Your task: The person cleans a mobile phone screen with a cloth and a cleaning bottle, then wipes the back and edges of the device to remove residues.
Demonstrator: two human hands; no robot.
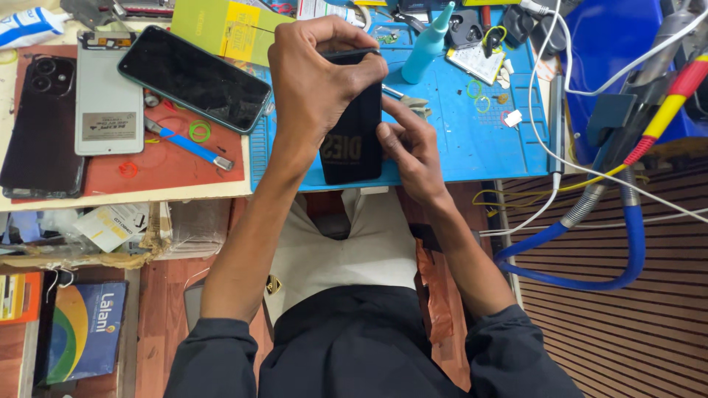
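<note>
The widest bare stretch is on the blue mat (pixel 457 151), right of the right hand (pixel 409 147) and the black phone (pixel 352 125) it steadies. Far along that mat a teal bottle (pixel 429 44) stands upright, with small green rings (pixel 481 99) scattered near it. To the right, white cables (pixel 549 110) and a blue hose (pixel 590 273) cross the bench edge. Left of the left hand (pixel 317 74), a dark phone (pixel 193 77), a grey back panel (pixel 108 96) and a blue-handled tool (pixel 190 146) crowd the red mat (pixel 166 173).
</note>
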